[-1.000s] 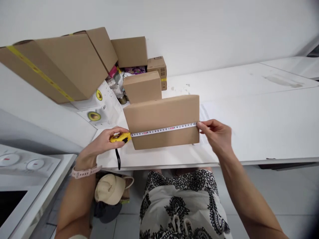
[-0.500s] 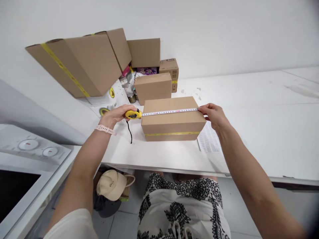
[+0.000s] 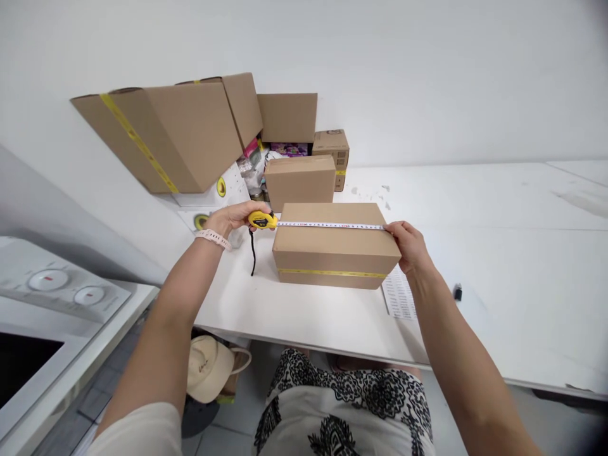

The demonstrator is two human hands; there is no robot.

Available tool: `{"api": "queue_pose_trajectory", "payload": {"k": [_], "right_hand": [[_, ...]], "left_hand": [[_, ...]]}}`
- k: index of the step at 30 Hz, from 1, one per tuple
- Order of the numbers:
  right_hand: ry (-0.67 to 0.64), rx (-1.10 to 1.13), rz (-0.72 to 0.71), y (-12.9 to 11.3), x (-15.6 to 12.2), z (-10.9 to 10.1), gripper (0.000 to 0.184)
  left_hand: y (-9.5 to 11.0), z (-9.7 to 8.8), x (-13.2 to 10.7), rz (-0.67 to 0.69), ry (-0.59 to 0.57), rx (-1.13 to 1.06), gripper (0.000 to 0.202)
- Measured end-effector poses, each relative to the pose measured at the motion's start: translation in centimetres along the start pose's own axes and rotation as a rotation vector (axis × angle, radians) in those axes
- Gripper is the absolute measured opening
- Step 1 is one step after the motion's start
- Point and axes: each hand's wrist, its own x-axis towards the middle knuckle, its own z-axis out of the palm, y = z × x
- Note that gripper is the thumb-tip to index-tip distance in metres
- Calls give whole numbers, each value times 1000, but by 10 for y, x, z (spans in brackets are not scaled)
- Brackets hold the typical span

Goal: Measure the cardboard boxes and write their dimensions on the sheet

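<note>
A closed cardboard box (image 3: 332, 244) with yellow tape along its front side sits on the white table. Across its top, from left to right, stretches the white blade of a tape measure (image 3: 263, 220) with a yellow case and a black wrist cord. My left hand (image 3: 237, 216) is closed around the case at the box's left edge. At the right edge, my right hand (image 3: 409, 244) pinches the blade's end against the box. Partly under my right forearm lies a printed sheet (image 3: 399, 294).
Behind stand a smaller cardboard box (image 3: 300, 180), a printed carton (image 3: 331, 149) and a large tilted box (image 3: 190, 130). A microwave (image 3: 57, 304) is at the left. A small black object (image 3: 457, 292) lies on the table (image 3: 522, 272). Below hangs a beige cap (image 3: 209, 367).
The view has shifted, so everything sits lower and slightly to the right. Both hands keep the tape stretched over the box. The small black object now shows beside my right forearm.
</note>
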Motion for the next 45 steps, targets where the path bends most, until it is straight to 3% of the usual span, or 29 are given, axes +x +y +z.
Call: {"api": "queue_pose_trajectory", "payload": {"k": [22,32,45], "right_hand": [[-56,0,12,-4,4,-1,33],[-48,-7,22,-2,4,-2,29],[-195,-211,100,-22,7,-14,25]], "left_hand": [[5,-7,3,-23,-34,136,27],[8,0,-5,-9,-38,149,30],[3,-1,-6,11,-50,155,32]]}}
